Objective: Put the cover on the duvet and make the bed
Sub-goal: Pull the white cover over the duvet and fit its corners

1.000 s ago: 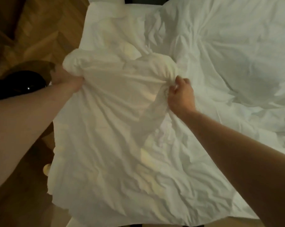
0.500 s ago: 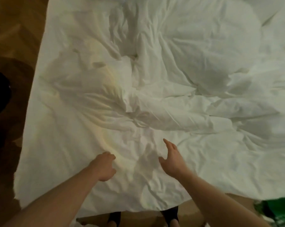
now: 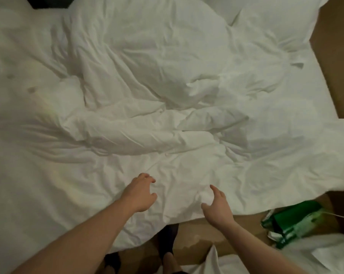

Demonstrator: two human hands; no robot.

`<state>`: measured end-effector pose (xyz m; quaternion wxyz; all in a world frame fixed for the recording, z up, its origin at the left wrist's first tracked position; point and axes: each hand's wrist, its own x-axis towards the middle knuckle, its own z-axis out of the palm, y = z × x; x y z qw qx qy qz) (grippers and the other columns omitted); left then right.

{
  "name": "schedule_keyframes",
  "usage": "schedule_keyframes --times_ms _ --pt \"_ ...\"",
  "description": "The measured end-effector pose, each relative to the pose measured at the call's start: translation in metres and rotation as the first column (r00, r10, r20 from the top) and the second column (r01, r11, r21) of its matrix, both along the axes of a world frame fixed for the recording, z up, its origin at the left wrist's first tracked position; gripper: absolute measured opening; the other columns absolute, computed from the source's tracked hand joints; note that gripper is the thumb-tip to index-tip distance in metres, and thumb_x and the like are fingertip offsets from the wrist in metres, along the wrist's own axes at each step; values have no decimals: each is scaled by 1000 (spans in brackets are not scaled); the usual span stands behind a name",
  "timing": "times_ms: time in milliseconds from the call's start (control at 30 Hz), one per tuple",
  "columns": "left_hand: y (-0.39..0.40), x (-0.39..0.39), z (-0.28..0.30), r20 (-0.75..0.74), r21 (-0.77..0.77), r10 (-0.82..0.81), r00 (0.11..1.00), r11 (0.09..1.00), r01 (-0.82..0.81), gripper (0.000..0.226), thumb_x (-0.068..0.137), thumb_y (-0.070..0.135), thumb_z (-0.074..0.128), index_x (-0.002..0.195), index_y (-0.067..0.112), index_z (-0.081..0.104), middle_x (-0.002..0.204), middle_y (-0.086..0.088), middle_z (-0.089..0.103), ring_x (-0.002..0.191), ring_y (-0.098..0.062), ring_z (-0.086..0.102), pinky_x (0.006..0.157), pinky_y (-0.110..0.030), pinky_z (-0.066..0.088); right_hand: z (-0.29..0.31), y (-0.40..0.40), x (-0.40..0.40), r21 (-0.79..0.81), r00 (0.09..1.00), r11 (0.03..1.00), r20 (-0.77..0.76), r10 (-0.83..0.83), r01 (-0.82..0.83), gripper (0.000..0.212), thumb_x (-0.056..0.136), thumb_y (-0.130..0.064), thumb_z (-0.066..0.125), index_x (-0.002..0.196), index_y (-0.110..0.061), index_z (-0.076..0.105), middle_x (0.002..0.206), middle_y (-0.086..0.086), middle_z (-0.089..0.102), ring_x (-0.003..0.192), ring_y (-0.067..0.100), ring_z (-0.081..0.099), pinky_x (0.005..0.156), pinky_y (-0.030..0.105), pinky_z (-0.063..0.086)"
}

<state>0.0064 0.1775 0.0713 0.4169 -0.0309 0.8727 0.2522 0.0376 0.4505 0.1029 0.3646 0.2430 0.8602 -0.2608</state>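
The white duvet (image 3: 167, 119) lay rumpled over the bed, filling most of the frame, its near edge at lower centre. Both hands hovered above that edge holding nothing: the left hand (image 3: 140, 193) with fingers loosely curled, the right hand (image 3: 218, 206) spread wide. The step in hand looked like straightening; next probably called for gripping the edge and pulling it flat.

A brown floor (image 3: 341, 80) runs along the bed's right side and foot. On it, to the right of the hands, lies a green bag (image 3: 294, 222) beside more white cloth (image 3: 325, 256). The light is dim and warm. A dark shape (image 3: 50, 1) sits at the far left.
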Motion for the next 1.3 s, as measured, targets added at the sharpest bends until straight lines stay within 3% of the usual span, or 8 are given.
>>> schedule_keyframes --times_ms 200,633,900,1033,1133,1300 --pt "83 6 23 27 66 -60 998 996 58 61 90 41 59 148 27 45 157 7 29 139 -17 37 114 -30 36 27 66 -4 29 999 999 -27 -41 42 75 94 -25 62 159 -23 25 162 4 29 142 26 42 109 38 42" --pt "141 15 1 98 26 -194 976 981 192 64 91 39 58 150 25 40 158 5 29 137 -17 37 112 -29 35 13 164 -5 65 978 976 -37 -206 208 81 94 -34 65 160 -18 21 161 8 30 141 29 43 111 40 40" --pt "233 10 -10 173 -64 -97 980 992 110 70 87 45 60 151 28 37 165 0 16 146 -22 27 117 -33 31 -24 289 -52 17 889 890 -63 -454 456 95 94 -36 69 163 -19 5 166 12 22 143 38 39 112 47 39" --pt "314 9 -25 125 -63 -29 992 997 37 55 89 50 62 140 37 48 164 8 17 147 -18 27 119 -32 29 -52 375 -89 -55 854 858 -81 -514 511 105 92 -37 72 162 -24 -5 168 11 14 149 36 30 117 48 34" --pt "385 6 -39 106 36 15 994 999 -19 37 85 49 64 121 45 56 165 9 16 148 -15 25 119 -31 28 -67 435 -106 -57 864 867 -68 -498 495 110 90 -41 74 163 -23 -5 169 9 16 151 33 28 118 47 33" --pt "482 -3 -64 192 96 -81 978 993 64 15 86 41 65 101 44 63 169 8 1 153 -15 10 123 -31 19 -103 498 -115 0 896 898 67 -439 439 109 87 -43 77 163 -15 4 167 11 22 149 35 32 115 47 37"
